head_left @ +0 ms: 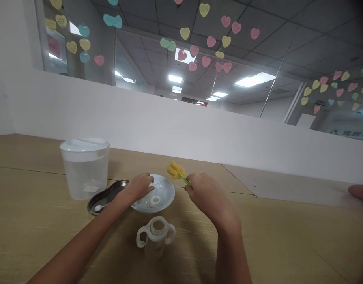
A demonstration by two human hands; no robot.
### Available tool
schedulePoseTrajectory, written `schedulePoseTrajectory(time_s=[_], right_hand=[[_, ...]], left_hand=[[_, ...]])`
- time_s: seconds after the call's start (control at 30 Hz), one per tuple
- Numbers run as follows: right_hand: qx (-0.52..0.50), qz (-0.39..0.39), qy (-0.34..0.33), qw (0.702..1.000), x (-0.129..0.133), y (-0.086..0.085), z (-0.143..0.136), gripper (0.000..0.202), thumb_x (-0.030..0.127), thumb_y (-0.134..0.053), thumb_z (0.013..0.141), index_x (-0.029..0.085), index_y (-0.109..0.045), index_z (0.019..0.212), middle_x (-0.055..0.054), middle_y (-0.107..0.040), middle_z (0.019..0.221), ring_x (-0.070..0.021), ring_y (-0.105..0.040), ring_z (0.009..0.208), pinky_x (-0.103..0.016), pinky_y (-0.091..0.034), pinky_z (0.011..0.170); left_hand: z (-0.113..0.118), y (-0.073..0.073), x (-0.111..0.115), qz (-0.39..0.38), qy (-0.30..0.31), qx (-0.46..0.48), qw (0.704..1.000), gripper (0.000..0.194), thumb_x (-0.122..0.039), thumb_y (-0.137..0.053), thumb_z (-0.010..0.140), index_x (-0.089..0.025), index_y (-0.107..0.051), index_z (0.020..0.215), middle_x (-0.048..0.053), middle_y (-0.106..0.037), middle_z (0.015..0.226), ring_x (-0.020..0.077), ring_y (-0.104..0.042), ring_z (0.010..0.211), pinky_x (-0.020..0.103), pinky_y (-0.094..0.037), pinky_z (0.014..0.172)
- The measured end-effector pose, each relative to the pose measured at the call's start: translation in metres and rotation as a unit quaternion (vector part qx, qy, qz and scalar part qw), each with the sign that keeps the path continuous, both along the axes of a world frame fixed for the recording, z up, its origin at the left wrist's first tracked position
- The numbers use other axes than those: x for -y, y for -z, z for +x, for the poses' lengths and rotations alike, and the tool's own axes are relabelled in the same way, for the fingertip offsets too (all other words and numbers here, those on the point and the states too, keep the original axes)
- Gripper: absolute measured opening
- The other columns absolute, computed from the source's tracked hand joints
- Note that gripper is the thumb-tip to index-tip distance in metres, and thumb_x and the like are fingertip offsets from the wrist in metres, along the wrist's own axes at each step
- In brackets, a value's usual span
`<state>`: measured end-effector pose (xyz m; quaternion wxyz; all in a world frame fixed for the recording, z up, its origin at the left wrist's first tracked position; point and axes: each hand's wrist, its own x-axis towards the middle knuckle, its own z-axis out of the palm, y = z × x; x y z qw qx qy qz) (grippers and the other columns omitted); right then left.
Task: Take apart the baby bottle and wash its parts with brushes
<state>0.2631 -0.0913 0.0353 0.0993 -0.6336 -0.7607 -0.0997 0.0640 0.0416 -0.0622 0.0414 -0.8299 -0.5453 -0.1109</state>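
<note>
My right hand point(203, 193) is closed around the green handle of a bottle brush point(176, 170), whose yellow sponge head points up and left, right of the bowl. My left hand point(141, 185) reaches over the left side of a white bowl point(169, 199), with thumb and forefinger apart. A white ring-shaped cap point(155, 201) lies in the bowl, with something clear beside it that I cannot make out. In front of the bowl stands a two-handled baby bottle point(155, 236), upright and uncapped.
Left of the bowl, a kidney-shaped metal tray point(110, 194) holds a small white-tipped item point(99, 207), partly behind my left forearm. A lidded translucent bucket point(86, 173) stands farther left. Another person's blurred hand point(360, 191) shows at the right edge. A white wall point(140, 118) borders the table's back.
</note>
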Motion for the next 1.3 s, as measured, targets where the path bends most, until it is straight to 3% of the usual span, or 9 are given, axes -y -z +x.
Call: schedulePoseTrajectory(time_s=[0.3,0.43,0.53,0.6,0.67,0.77,0.83,1.03,1.3], right_hand=[[-0.007,-0.017,0.000,1.000,0.002,-0.004,-0.002,0.022,0.014,-0.043,0.087,0.014,-0.063,0.080,-0.008,-0.064,0.079,-0.0165,-0.056,0.070,-0.027,-0.023,0.050],[-0.010,-0.019,-0.002,1.000,0.000,-0.001,0.000,0.023,0.016,-0.042,0.087,0.014,-0.064,0.084,-0.009,-0.064,0.081,-0.0176,-0.056,0.072,-0.027,-0.025,0.052],[-0.041,-0.022,0.002,0.999,0.002,-0.002,0.004,0.022,0.018,-0.043,0.088,0.014,-0.065,0.087,-0.010,-0.064,0.085,-0.0187,-0.057,0.078,-0.026,-0.027,0.055],[-0.060,-0.024,-0.026,0.998,0.003,-0.003,0.007,0.021,0.021,-0.045,0.088,0.015,-0.065,0.086,-0.009,-0.065,0.084,-0.0180,-0.056,0.077,-0.026,-0.028,0.056],[-0.071,-0.028,-0.082,0.994,0.005,-0.004,0.007,0.021,0.023,-0.046,0.088,0.016,-0.064,0.080,-0.006,-0.064,0.077,-0.0155,-0.054,0.070,-0.025,-0.028,0.056],[-0.084,-0.018,-0.151,0.985,0.005,-0.005,0.002,0.022,0.023,-0.045,0.088,0.018,-0.062,0.076,-0.002,-0.063,0.069,-0.0118,-0.048,0.059,-0.025,-0.027,0.055],[-0.092,0.005,-0.168,0.981,0.003,-0.005,-0.003,0.020,0.021,-0.046,0.088,0.017,-0.062,0.076,-0.001,-0.062,0.067,-0.0107,-0.043,0.055,-0.025,-0.026,0.054],[-0.101,0.048,-0.170,0.979,-0.001,-0.006,-0.008,0.021,0.021,-0.044,0.089,0.018,-0.062,0.080,0.000,-0.060,0.063,-0.0094,-0.038,0.050,-0.025,-0.022,0.052],[-0.060,0.049,-0.177,0.981,-0.004,-0.006,-0.011,0.018,0.019,-0.047,0.087,0.019,-0.066,0.084,-0.002,-0.066,0.071,-0.0106,-0.050,0.059,-0.024,-0.025,0.053]], left_hand=[[-0.003,0.029,-0.015,0.014,0.005,0.024,1.000,0.021,-0.027,-0.066,0.072,-0.012,-0.068,0.087,0.016,-0.067,0.094,0.0310,-0.059,0.097,0.039,-0.042,0.086],[-0.013,0.009,-0.017,0.023,-0.005,0.090,0.996,0.022,-0.032,-0.064,0.073,-0.014,-0.068,0.085,0.012,-0.068,0.088,0.0275,-0.062,0.089,0.035,-0.045,0.081],[-0.024,-0.019,-0.012,0.073,-0.025,0.168,0.983,0.041,-0.045,-0.044,0.085,-0.014,-0.062,0.105,0.012,-0.064,0.104,0.0247,-0.060,0.096,0.034,-0.045,0.084],[-0.029,-0.037,-0.004,0.129,-0.057,0.261,0.955,0.052,-0.048,-0.034,0.089,-0.012,-0.051,0.121,0.013,-0.060,0.110,0.0239,-0.058,0.098,0.036,-0.045,0.086],[-0.028,-0.050,0.006,0.151,-0.057,0.444,0.881,0.058,-0.049,-0.040,0.086,-0.014,-0.041,0.133,0.011,-0.059,0.104,0.0216,-0.059,0.095,0.037,-0.045,0.089],[-0.018,-0.060,0.020,0.033,0.022,0.671,0.741,0.065,-0.044,-0.046,0.084,-0.020,-0.026,0.142,0.005,-0.060,0.090,0.0167,-0.062,0.087,0.035,-0.046,0.089],[-0.009,-0.062,0.026,-0.052,0.066,0.724,0.685,0.062,-0.040,-0.044,0.085,-0.022,-0.026,0.142,0.004,-0.061,0.091,0.0153,-0.062,0.087,0.032,-0.047,0.087],[0.008,-0.059,0.032,-0.109,0.112,0.732,0.664,0.048,-0.038,-0.046,0.084,-0.025,-0.039,0.130,0.006,-0.055,0.119,0.0182,-0.055,0.104,0.028,-0.049,0.080],[0.009,-0.057,0.037,-0.058,0.065,0.729,0.679,0.040,-0.047,-0.060,0.076,-0.021,-0.048,0.104,0.000,-0.058,0.093,0.0125,-0.056,0.080,0.021,-0.045,0.064]])
